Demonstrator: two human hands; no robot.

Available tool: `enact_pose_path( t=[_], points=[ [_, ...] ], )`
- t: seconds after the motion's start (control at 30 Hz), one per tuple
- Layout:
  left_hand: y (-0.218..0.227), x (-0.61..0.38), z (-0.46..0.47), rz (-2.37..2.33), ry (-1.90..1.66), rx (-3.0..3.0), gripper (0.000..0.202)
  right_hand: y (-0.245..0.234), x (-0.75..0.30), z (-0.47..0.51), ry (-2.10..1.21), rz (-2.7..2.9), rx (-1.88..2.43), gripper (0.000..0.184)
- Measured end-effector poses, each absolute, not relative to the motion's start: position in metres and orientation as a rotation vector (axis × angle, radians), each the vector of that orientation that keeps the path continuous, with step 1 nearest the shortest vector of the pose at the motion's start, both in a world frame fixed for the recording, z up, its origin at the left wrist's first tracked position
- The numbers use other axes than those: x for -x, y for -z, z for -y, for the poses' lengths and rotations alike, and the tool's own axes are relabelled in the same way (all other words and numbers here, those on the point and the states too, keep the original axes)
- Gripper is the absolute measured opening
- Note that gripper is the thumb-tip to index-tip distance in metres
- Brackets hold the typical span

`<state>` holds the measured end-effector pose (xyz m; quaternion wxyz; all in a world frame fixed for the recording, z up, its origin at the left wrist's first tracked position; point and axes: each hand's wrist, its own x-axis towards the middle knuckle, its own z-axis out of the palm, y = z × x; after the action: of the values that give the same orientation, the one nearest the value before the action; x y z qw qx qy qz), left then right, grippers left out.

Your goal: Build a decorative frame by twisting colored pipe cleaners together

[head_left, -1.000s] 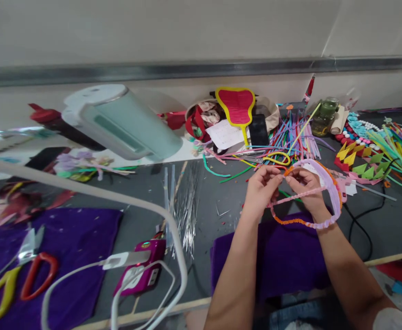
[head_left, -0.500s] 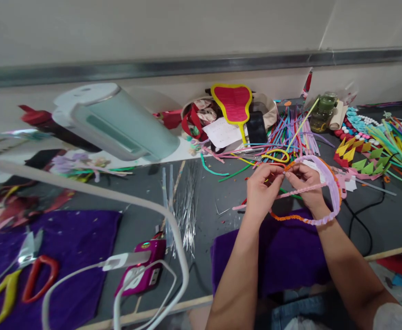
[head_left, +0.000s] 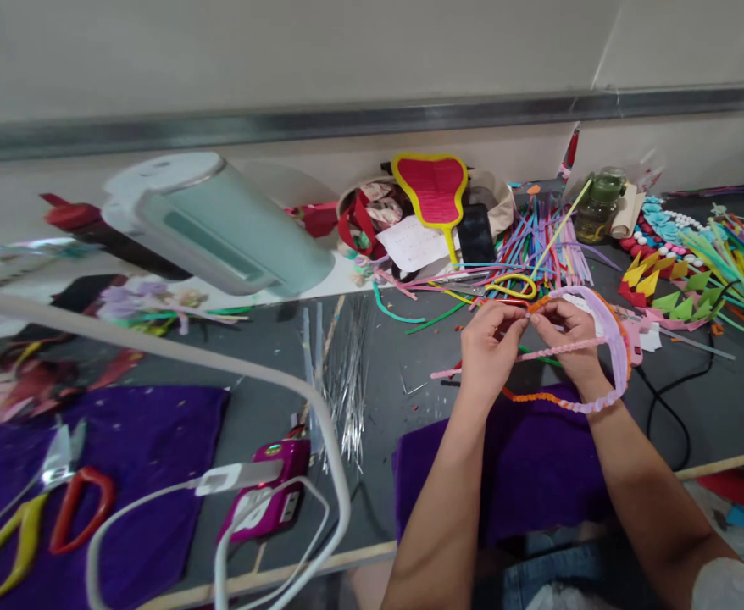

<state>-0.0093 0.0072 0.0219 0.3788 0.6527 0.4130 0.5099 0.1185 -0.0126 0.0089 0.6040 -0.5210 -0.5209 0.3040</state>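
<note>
Both my hands meet above the grey table (head_left: 270,356). My left hand (head_left: 490,347) and my right hand (head_left: 566,339) pinch the top of a loop of twisted pipe cleaners (head_left: 613,356), lilac and orange, which curves round my right wrist. A pink pipe cleaner (head_left: 556,349) runs across between the two hands, its loose end sticking out left of my left hand. Under my forearms lies a purple cloth (head_left: 524,466).
A heap of coloured pipe cleaners (head_left: 537,246) and a red-and-yellow fan (head_left: 432,195) lie behind my hands. Silver wires (head_left: 347,373) lie in the middle. At left are a pale green appliance (head_left: 219,229), scissors (head_left: 35,517) on purple cloth, a magenta device (head_left: 270,500), white cables.
My hands stay together on the loop; the pink pipe cleaner's loose end now pokes out to the left of my left hand. The view shifted slightly.
</note>
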Motion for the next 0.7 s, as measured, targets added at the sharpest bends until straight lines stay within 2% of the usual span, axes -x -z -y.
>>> enact_pose_path(
  t=[0.3,0.7],
  points=[
    [-0.0185,0.0072,-0.0053,-1.04,-1.337,-1.541,0.011,-0.004,-0.1143,0.0125,-0.672,1.115,1.166,0.011],
    [-0.023,0.0069,-0.0028,-1.051,-1.39,-1.702,0.006,-0.005,-0.1138,0.0127,-0.643,1.121,1.175,0.011]
  ],
)
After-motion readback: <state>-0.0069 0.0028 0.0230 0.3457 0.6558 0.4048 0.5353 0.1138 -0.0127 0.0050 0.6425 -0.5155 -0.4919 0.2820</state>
